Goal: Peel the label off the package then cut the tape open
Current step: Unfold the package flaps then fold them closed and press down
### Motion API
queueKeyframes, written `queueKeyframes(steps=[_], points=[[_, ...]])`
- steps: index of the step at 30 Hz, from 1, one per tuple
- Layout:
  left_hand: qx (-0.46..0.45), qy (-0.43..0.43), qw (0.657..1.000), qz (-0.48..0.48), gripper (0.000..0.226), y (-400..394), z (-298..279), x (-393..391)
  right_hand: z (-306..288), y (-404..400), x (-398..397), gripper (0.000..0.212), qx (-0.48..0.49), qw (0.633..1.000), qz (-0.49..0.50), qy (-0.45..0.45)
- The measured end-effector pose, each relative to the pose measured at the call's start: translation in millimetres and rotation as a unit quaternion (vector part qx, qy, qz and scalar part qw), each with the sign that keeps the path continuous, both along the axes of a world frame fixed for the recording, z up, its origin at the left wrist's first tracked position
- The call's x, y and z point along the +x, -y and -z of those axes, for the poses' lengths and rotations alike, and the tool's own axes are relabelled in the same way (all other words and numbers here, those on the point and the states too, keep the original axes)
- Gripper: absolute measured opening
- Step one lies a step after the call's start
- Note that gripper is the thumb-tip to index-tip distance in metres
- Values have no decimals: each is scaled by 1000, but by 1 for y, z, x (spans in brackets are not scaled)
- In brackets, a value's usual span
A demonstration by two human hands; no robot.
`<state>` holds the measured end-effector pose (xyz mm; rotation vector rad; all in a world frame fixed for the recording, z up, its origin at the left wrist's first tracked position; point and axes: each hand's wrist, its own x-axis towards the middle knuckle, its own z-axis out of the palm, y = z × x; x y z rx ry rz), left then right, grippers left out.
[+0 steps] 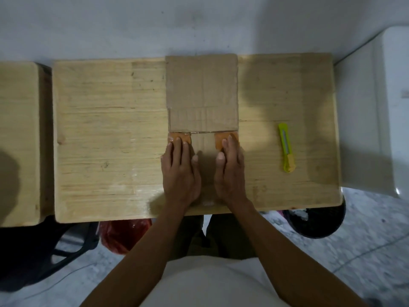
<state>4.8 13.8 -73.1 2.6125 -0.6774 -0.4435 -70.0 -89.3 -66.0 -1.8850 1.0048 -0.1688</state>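
While both hands lie flat, fingers spread, holding nothing | flat brown cardboard package (201,94) at the middle of the pale wooden table (106,138) | left hand (180,167) and right hand (230,167) press its near end, fingertips on two orange tape patches (219,139) | yellow-green plastic box cutter (286,147) lies apart, to the right.

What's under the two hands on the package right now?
Each hand, left hand and right hand, lies flat on the cardboard package, fingertips on orange tape patches. Anything beneath the palms is hidden.
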Motion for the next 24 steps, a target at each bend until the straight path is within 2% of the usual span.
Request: queueKeyframes(steps=[2,6,10,14,18,21,24], points=[[-34,15,999,-31,45,7,-5,10,-9,7,8,53,31,999,29,9],[-123,-66,981,-134,36,24,-15,31,-13,18,20,52,38,996,69,35],[-157,-144,947,-240,65,33,-17,51,-3,34,30,58,50,989,136,38],[-180,-167,938,-245,73,39,-20,61,-4,47,45,61,106,984,141,27],[-160,-269,910,-273,84,41,-22,71,-14,53,58,60,174,972,158,16],[-190,-318,877,-305,87,40,-21,77,-19,60,62,62,218,955,199,11],[-234,-350,842,-338,79,44,-28,77,-28,68,65,60,272,932,238,29]])
